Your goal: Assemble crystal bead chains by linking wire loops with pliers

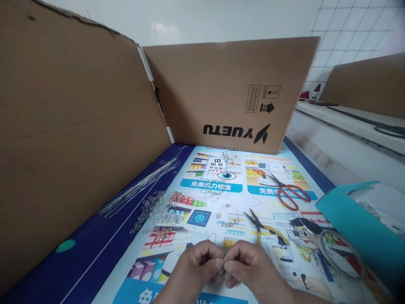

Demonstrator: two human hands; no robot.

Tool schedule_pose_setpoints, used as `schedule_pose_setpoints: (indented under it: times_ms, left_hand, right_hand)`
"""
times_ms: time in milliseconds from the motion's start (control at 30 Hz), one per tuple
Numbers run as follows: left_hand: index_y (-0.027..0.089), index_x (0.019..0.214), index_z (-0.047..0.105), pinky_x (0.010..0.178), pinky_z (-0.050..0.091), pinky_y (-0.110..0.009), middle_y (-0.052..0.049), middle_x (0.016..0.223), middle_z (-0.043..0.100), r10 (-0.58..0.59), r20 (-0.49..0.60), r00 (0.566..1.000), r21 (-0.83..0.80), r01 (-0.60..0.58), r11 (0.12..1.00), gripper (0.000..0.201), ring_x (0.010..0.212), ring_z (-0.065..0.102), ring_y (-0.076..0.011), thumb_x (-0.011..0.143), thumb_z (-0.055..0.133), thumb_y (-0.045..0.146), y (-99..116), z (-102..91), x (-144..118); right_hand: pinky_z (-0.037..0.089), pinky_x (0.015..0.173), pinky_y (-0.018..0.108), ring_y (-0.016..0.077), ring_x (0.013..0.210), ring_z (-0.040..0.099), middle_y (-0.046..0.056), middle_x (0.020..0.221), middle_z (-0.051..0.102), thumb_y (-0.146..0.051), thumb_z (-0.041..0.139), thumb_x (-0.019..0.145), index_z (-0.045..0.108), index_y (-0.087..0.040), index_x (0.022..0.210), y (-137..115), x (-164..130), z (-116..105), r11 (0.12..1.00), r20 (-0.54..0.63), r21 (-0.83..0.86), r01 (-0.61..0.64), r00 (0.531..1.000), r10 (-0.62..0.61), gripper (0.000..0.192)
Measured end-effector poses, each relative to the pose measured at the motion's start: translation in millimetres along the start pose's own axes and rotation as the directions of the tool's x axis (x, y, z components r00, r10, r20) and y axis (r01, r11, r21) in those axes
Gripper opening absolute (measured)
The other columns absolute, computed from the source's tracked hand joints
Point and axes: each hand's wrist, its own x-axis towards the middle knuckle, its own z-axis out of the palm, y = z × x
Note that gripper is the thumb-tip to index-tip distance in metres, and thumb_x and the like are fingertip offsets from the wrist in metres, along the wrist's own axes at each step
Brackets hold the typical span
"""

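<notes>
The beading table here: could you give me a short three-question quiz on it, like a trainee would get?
1. True or false: the red-handled scissors are in the right hand.
2. Which tool lies nearest the hands: A scissors, B yellow-handled pliers, C wire coil?
3. Fill in: the clear beads lie on the person's ___ side.

Key: 1 false, they lie on the poster. 2 B. 3 left. The left hand and right hand pinch something small, too small to tell.

Small piece pinched between left hand [194, 264] and right hand [249, 266]: mostly hidden by fingertips, too small to identify. Both forearms cut off at near edge. Teal bag [354, 219] runs off right edge. Poster [177, 295] text cropped at near edge.
</notes>
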Motion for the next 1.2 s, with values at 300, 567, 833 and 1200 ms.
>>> schedule_pose_setpoints:
  times_ms: [300, 567, 833, 1200]
  left_hand:
    - [0.015, 0.070, 0.057, 0.057, 0.041, -0.025, 0.000, 0.061, 0.064, 0.002, -0.046, 0.999, 0.069, 0.002, 0.998, 0.014, 0.059, 0.057, -0.0131, 0.077, 0.062, 0.026, 13, 9.1, -11]
    - [0.016, 0.076, 0.054, 0.057, 0.042, -0.025, 0.002, 0.064, 0.056, 0.003, 0.040, 0.999, 0.169, -0.010, 0.986, 0.011, 0.059, 0.053, -0.0119, 0.077, 0.058, 0.026, 18, 4.3, -13]
    - [0.019, 0.077, 0.058, 0.053, 0.033, -0.023, 0.002, 0.068, 0.058, 0.015, 0.204, 0.979, 0.858, -0.187, 0.478, 0.011, 0.062, 0.052, -0.0136, 0.078, 0.048, 0.015, 50, 2.9, -32]
    - [0.017, 0.079, 0.061, 0.042, 0.032, -0.024, -0.005, 0.076, 0.067, -0.133, 0.513, 0.848, 0.823, -0.530, -0.202, 0.003, 0.063, 0.063, -0.0219, 0.078, 0.059, 0.018, 24, 24.1, -59]
  right_hand:
    - [0.050, 0.061, 0.028, 0.0138, 0.061, 0.061, 0.001, 0.064, 0.063, -0.038, 0.069, 0.072, 0.056, -0.014, 0.072, -2, -3, 5, 1.000, -0.041, 0.010, 0.026, 0.999, -0.026, 0.027]
    - [0.050, 0.052, 0.024, 0.0104, 0.053, 0.057, -0.003, 0.060, 0.057, -0.036, 0.063, 0.075, 0.054, -0.015, 0.077, -3, -5, -2, 0.992, 0.029, -0.123, -0.003, 1.000, 0.007, 0.022]
    - [0.038, 0.041, 0.017, 0.0091, 0.048, 0.051, -0.005, 0.055, 0.051, -0.018, 0.054, 0.073, 0.055, -0.017, 0.071, -19, -12, -10, 0.838, 0.096, -0.541, -0.073, 0.984, 0.148, 0.002]
    - [0.032, 0.049, 0.017, 0.0091, 0.058, 0.052, -0.004, 0.064, 0.061, -0.022, 0.055, 0.074, 0.062, -0.020, 0.075, -9, -14, -4, 0.623, 0.055, -0.782, 0.013, 0.997, 0.049, 0.007]
